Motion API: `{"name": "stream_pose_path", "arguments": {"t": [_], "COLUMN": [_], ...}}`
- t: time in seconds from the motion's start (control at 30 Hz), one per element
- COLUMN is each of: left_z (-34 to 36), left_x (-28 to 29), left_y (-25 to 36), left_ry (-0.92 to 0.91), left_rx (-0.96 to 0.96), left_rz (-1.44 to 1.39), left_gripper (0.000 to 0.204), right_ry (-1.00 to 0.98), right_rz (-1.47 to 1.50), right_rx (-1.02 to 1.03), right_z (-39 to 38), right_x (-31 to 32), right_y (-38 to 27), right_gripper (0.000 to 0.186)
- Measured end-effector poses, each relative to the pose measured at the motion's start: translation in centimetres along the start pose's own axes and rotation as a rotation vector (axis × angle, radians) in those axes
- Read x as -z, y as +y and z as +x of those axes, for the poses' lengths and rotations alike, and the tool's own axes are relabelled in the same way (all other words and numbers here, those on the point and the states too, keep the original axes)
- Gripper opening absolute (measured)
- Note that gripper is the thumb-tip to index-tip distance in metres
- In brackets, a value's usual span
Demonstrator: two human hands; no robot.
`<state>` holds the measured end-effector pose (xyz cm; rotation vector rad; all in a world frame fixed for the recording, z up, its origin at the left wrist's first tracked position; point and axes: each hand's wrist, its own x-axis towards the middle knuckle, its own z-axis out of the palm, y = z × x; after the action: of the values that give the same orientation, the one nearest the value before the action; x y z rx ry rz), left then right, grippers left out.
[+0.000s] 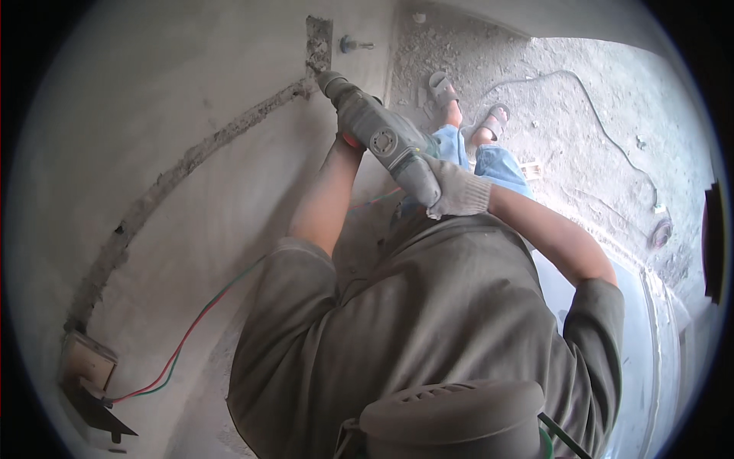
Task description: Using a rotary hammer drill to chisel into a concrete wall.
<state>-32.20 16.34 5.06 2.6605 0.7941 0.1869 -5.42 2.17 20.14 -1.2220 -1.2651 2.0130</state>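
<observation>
- The rear of the grey power tool (390, 145) is gripped by the gloved right hand (461, 190);
- its front is clasped by the left hand (345, 138), fingers mostly hidden;
- its nose is aimed at the wall (229, 61), where the grooves (191, 157) meet

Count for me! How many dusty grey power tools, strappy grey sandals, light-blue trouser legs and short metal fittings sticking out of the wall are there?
Dusty grey power tool: 1
Strappy grey sandals: 2
Light-blue trouser legs: 2
Short metal fitting: 1
Total: 6
</observation>
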Motion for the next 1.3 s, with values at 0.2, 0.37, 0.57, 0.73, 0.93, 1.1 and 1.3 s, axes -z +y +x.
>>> {"name": "stream_pose_path", "arguments": {"t": [0.2, 0.37, 0.57, 0.73, 0.93, 1.1, 1.3], "left_z": [-1.2, -4.0, -2.7, -4.9, -7.2, -6.7, -4.1], "left_x": [1.2, 0.1, 0.3, -0.4, -3.6, -3.0, 0.8], "left_y": [-0.4, -4.1, -2.8, -2.5, -5.7, -4.7, -1.8], "left_ry": [-0.414, -0.416, -0.416, -0.555, -0.794, -0.402, -0.275], "left_rx": [0.239, 0.362, 0.694, 0.589, 0.300, 0.807, 0.397], "left_rz": [-0.047, -0.165, -0.992, -0.953, -0.474, -1.230, -0.512], "left_gripper": [0.025, 0.023, 0.013, 0.011, 0.017, 0.019, 0.020], "right_ry": [-0.020, -0.098, -0.237, -0.291, -0.249, -0.209, -0.319], "right_rz": [0.123, 0.373, 0.431, 0.587, 0.111, 0.370, 0.741], "right_rx": [0.206, 0.213, 0.146, 0.098, 0.170, 0.293, 0.112], "right_z": [4.1, 6.0, 7.3, 6.2, 5.0, 5.2, 5.0], "right_x": [-5.7, -8.4, -8.9, -8.8, -8.5, -10.0, -9.6], "right_y": [4.3, 4.6, 5.8, 6.5, 5.2, 8.2, 7.1], "right_gripper": [0.070, 0.062, 0.055, 0.048, 0.062, 0.052, 0.041]}}
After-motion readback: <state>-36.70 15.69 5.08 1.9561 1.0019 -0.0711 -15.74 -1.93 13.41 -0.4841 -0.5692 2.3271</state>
